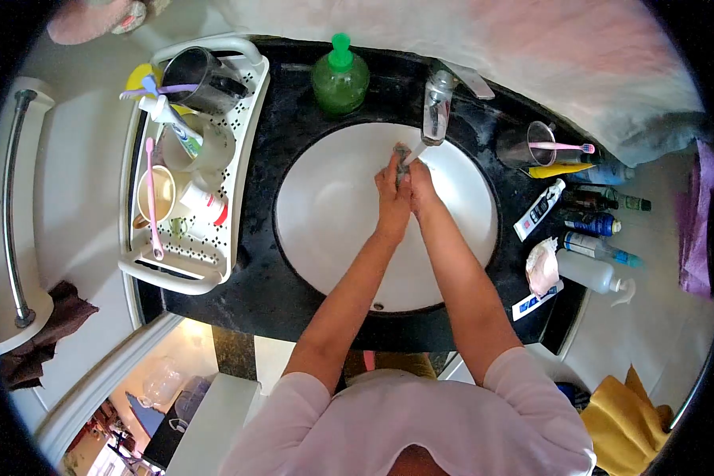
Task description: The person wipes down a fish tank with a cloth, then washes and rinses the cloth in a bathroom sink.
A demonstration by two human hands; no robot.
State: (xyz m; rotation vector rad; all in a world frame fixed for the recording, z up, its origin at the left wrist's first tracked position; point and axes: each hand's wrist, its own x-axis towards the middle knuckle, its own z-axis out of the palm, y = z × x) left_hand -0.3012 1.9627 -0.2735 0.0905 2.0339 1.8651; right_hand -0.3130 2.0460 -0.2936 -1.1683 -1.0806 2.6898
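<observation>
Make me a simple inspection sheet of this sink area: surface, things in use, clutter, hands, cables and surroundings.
Surface: black counter around a white basin.
Things in use: metal faucet, with what looks like water running from it.
Clutter: white tray at left bearing a dark mug and pink toothbrush; green soap bottle behind the basin; toothpaste tube and white spray bottle at right.
Hands: left hand and right hand together below the faucet; anything held is unclear.
Cables: nothing seen around the basin.
Surroundings: metal bar at left; purple cloth and yellow cloth at right.
</observation>
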